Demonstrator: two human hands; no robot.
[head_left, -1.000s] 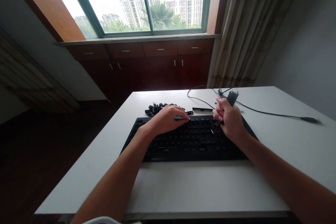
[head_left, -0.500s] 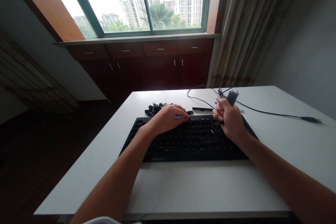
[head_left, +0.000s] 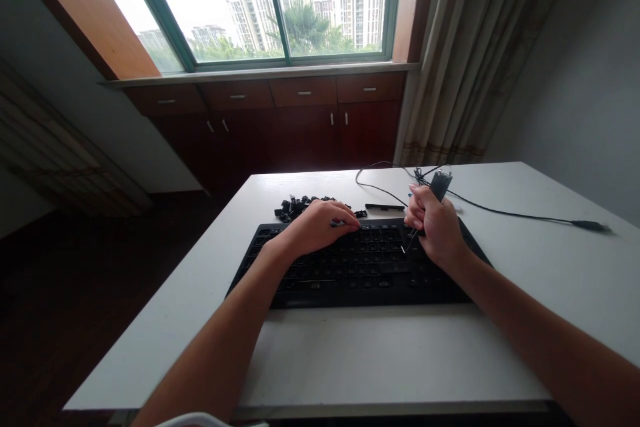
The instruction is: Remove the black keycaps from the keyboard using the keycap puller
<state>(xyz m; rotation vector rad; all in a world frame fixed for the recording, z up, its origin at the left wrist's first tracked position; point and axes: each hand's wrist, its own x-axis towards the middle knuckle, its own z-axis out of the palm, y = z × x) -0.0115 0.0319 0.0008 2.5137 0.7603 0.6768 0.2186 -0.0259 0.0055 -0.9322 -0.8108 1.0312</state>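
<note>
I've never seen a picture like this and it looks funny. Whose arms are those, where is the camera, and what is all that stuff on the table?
The camera sits on a person's head and looks forward and down, so you see that person's own two arms reaching out. There is only this one view, and it is squeezed a bit flat.

On the white table lies a black keyboard. The left hand rests on its top rows, fingers bent over the keys. The right hand is closed around a keycap puller, a small grey tool with thin wires that point down at the keys.

Behind the keyboard lie a pile of loose black keycaps, one long black bar, maybe a wide key, and a black cable running to the right.

Beyond the table are brown cabinets, a window and a curtain.
</note>
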